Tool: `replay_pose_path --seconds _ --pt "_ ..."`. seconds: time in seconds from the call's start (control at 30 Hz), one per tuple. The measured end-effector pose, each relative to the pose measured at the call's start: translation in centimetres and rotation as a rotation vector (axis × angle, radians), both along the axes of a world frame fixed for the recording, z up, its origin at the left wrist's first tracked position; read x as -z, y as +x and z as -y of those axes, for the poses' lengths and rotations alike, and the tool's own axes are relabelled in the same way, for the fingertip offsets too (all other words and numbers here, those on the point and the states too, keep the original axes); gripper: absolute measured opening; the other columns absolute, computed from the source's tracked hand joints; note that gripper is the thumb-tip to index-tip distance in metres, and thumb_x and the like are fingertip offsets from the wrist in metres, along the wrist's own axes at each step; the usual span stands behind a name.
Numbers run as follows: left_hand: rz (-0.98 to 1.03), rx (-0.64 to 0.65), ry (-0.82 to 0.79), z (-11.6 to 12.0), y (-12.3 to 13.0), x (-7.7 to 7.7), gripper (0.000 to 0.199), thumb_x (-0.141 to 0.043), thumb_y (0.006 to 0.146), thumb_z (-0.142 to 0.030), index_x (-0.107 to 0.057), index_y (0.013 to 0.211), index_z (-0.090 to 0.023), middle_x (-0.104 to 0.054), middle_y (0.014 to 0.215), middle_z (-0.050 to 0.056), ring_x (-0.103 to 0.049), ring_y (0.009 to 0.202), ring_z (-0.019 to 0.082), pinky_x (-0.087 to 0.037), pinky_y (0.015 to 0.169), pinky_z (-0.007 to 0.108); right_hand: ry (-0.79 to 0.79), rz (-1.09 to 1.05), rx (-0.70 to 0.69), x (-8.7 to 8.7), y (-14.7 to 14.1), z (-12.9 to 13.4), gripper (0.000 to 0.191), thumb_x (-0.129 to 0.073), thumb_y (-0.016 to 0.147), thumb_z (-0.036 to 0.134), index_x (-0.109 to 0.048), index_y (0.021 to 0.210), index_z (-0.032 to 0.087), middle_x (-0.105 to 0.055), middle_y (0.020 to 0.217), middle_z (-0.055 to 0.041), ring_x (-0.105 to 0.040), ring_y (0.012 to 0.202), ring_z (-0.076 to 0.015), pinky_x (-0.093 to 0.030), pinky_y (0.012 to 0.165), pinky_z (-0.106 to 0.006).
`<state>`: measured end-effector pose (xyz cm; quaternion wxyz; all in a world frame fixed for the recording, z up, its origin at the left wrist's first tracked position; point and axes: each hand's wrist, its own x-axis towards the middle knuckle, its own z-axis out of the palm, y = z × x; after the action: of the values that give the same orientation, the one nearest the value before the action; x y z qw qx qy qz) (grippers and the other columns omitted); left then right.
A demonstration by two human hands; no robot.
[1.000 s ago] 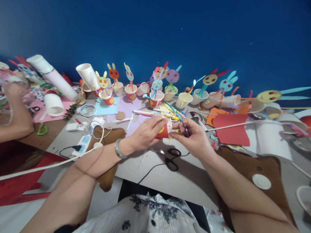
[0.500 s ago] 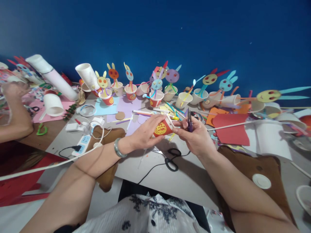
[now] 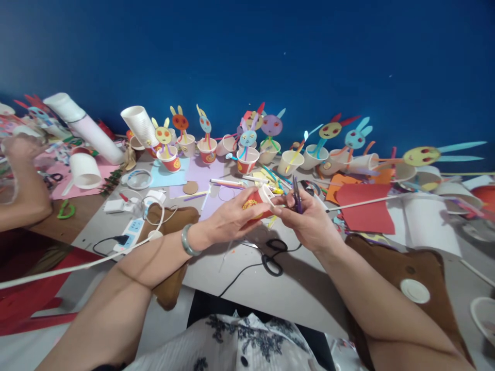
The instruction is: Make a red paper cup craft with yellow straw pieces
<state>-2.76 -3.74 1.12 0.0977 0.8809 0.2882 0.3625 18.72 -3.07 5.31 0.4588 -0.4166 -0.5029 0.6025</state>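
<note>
A red paper cup (image 3: pixel 250 203) with a gold print lies tilted in my left hand (image 3: pixel 228 216), whose fingers wrap round its side. Its white rim faces my right hand (image 3: pixel 307 219). That hand is closed on a pair of small dark scissors (image 3: pixel 297 196), blades pointing up, and its thumb and fingertips touch the cup's rim. Below both hands, black-handled scissors (image 3: pixel 273 257) rest on the grey table. Just behind the cup lie several coloured markers and paper strips, partly covered by my hands.
Paper cups with rabbit-faced figures (image 3: pixel 247 138) line the blue wall. A power strip (image 3: pixel 133 234) and white cable lie at left, brown cushions (image 3: pixel 402 288) on both sides. Red paper (image 3: pixel 365 208) is at right. A co-worker's arm (image 3: pixel 23 180) is at far left.
The cup has turned in my left hand, so its open rim shows more and its print less. The scissors in my right hand have shifted slightly left.
</note>
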Motion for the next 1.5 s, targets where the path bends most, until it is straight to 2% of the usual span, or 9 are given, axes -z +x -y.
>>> replay_pose_path --seconds 0.43,0.63,0.87,1.03,1.13,1.2,1.27,1.4,1.5 --pt "-0.052 -0.048 -0.121 0.1 -0.1 0.2 0.038 -0.054 0.1 -0.048 -0.052 0.123 -0.018 -0.045 0.147 0.022 -0.059 0.131 0.032 -0.059 0.1 0.049 0.011 0.074 0.069 0.8 0.0 -0.1 0.056 -0.096 0.057 0.043 -0.046 0.069 0.022 -0.07 0.081 -0.0014 -0.059 0.069 -0.0127 -0.038 0.052 -0.023" --pt "-0.073 -0.043 -0.073 0.1 -0.2 0.1 0.05 -0.051 0.102 -0.046 -0.043 0.146 -0.024 -0.044 0.149 0.02 -0.058 0.133 0.032 -0.057 0.105 0.05 -0.001 0.051 0.055 0.9 0.1 -0.3 0.053 -0.096 0.06 0.039 -0.046 0.069 0.022 -0.07 0.08 -0.0001 -0.055 0.064 -0.0096 -0.031 0.048 -0.022" --pt "-0.031 -0.034 -0.132 0.2 -0.1 0.1 0.041 -0.052 0.101 -0.047 -0.055 0.131 -0.018 -0.043 0.151 0.023 -0.052 0.141 0.035 -0.055 0.109 0.052 0.008 0.06 0.065 1.1 0.4 -0.3 0.05 -0.094 0.062 0.038 -0.047 0.071 0.022 -0.071 0.082 -0.0004 -0.053 0.061 -0.0087 -0.03 0.048 -0.022" --pt "-0.023 -0.015 -0.145 0.3 -0.2 -0.1 0.043 -0.052 0.102 -0.043 -0.049 0.14 -0.023 -0.04 0.156 0.021 -0.05 0.143 0.035 -0.052 0.111 0.053 0.012 0.058 0.057 1.2 0.4 -0.3 0.049 -0.094 0.063 0.036 -0.048 0.071 0.022 -0.071 0.082 0.0004 -0.05 0.057 -0.0073 -0.028 0.046 -0.022" --pt "0.11 0.02 -0.166 -0.1 -0.2 0.2 0.047 -0.062 0.096 -0.046 -0.048 0.134 -0.022 -0.045 0.151 0.021 -0.05 0.143 0.036 -0.049 0.113 0.056 0.034 0.042 0.06 1.2 0.5 -0.2 0.047 -0.093 0.065 0.035 -0.048 0.071 0.022 -0.072 0.083 0.0005 -0.049 0.056 -0.007 -0.029 0.045 -0.022" --pt "0.272 0.035 -0.268 -0.3 -0.1 0.4 0.068 -0.077 0.084 -0.052 -0.043 0.135 -0.022 -0.048 0.147 0.021 -0.053 0.138 0.036 -0.049 0.112 0.056 0.061 0.019 0.067 1.1 0.4 -0.3 0.047 -0.093 0.066 0.036 -0.049 0.072 0.023 -0.072 0.082 0.001 -0.047 0.054 -0.0069 -0.029 0.044 -0.022" --pt "0.419 0.045 -0.504 -0.3 0.1 0.2 0.09 -0.087 0.072 -0.053 -0.037 0.14 -0.023 -0.049 0.143 0.019 -0.06 0.127 0.034 -0.055 0.103 0.051 0.086 0.001 0.053 0.9 0.4 -0.3 0.047 -0.093 0.066 0.037 -0.048 0.072 0.023 -0.071 0.08 0.0015 -0.045 0.052 -0.0072 -0.03 0.044 -0.023" --pt "0.536 0.131 -1.186 0.2 0.4 -1.1 0.084 -0.075 0.083 -0.044 -0.029 0.15 -0.024 -0.06 0.127 0.014 -0.067 0.101 0.024 -0.057 0.084 0.039 0.223 0.139 0.054 0.7 0.5 -0.4 0.045 -0.087 0.072 0.045 -0.047 0.072 0.024 -0.074 0.082 -0.0012 -0.05 0.054 -0.0103 -0.036 0.047 -0.026" --pt "0.676 0.144 -1.275 0.5 0.5 -1.9 0.087 -0.076 0.078 -0.032 -0.03 0.151 -0.023 -0.058 0.136 0.014 -0.065 0.11 0.025 -0.055 0.089 0.037 0.526 0.44 0.233 0.9 1.3 -0.4 0.035 -0.071 0.088 0.053 -0.053 0.079 0.025 -0.075 0.084 -0.0041 -0.054 0.057 -0.0141 -0.042 0.054 -0.031"
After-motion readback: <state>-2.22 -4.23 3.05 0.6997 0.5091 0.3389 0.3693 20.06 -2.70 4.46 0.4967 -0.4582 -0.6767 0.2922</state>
